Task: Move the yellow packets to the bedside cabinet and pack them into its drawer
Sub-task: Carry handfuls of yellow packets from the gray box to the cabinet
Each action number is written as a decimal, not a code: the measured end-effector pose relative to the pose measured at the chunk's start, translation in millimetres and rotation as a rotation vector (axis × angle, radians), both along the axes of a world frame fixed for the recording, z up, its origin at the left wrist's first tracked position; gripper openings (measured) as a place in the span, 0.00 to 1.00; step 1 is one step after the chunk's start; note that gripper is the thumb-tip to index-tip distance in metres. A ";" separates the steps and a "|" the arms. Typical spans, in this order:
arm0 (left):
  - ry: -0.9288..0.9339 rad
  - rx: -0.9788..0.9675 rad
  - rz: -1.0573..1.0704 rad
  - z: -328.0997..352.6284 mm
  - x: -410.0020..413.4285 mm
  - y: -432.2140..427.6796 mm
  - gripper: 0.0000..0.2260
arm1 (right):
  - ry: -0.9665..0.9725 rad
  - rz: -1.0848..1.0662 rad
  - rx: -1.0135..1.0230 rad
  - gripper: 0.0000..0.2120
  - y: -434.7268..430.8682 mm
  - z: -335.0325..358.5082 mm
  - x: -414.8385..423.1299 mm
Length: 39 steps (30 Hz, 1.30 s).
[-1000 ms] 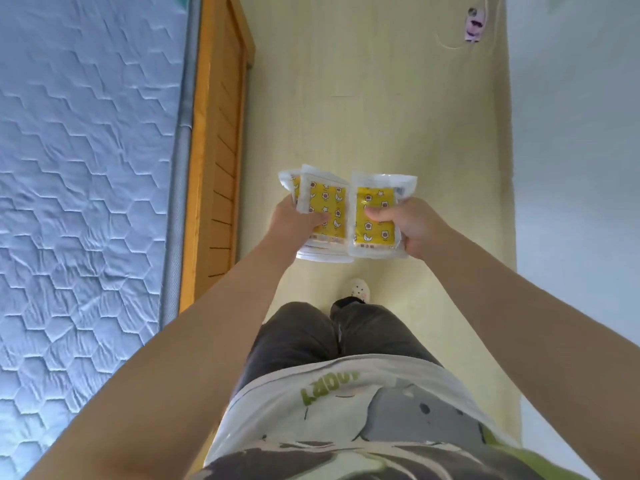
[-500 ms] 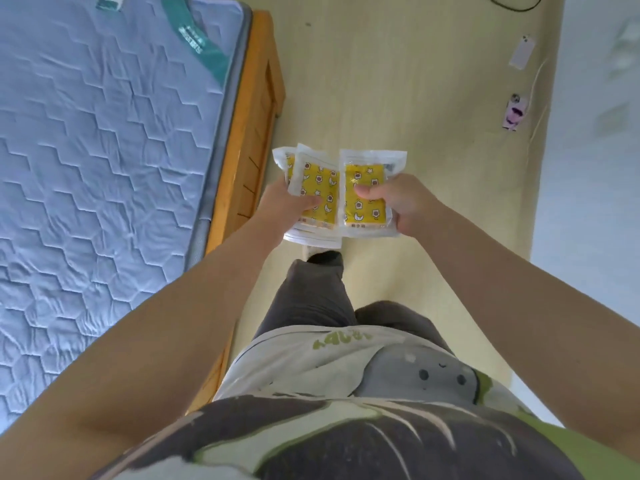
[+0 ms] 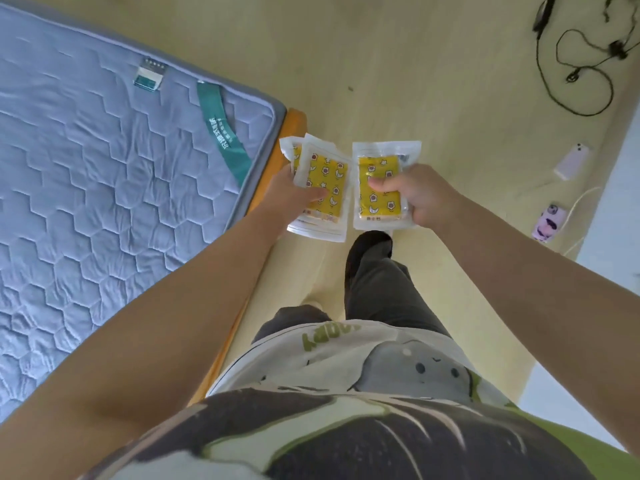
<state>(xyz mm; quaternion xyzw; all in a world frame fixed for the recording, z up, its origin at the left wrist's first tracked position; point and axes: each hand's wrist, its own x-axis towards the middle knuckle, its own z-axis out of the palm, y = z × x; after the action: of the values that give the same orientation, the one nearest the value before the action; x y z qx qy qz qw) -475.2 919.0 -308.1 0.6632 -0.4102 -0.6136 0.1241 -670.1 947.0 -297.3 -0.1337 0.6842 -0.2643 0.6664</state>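
My left hand (image 3: 291, 197) grips a fanned stack of yellow packets (image 3: 327, 183), clear pouches with yellow star-and-moon printed contents, thumb across the top one. My right hand (image 3: 419, 195) holds another yellow packet (image 3: 381, 161), or a thin stack of them, just to the right, thumb pressed on its front. Both bundles are carried at chest height over the floor, beside the corner of the bed. The bedside cabinet and its drawer are out of view.
A bed with a grey quilted mattress (image 3: 104, 174) on an orange wooden frame (image 3: 296, 123) fills the left. Pale wooden floor (image 3: 398, 64) stretches ahead. Black cables (image 3: 575, 64), a white phone (image 3: 571, 162) and a purple-cased phone (image 3: 549, 223) lie on the floor at the right, near the white wall.
I have walked forward and turned along the bed; its far corner and the mattress labels have come into view. The cables and phones appear at right. Both hands keep their packets.
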 end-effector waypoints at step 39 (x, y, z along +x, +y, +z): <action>0.072 -0.078 1.558 21.8 191.0 -575.7 0.14 | -0.008 1.399 -0.091 0.17 -768.6 24.5 351.7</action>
<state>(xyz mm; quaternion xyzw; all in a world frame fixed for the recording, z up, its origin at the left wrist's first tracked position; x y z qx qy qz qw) -284.2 343.2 -286.3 0.7350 0.1568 -0.3556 0.5556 -318.4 178.4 -272.7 -0.5694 0.4233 0.1976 0.6764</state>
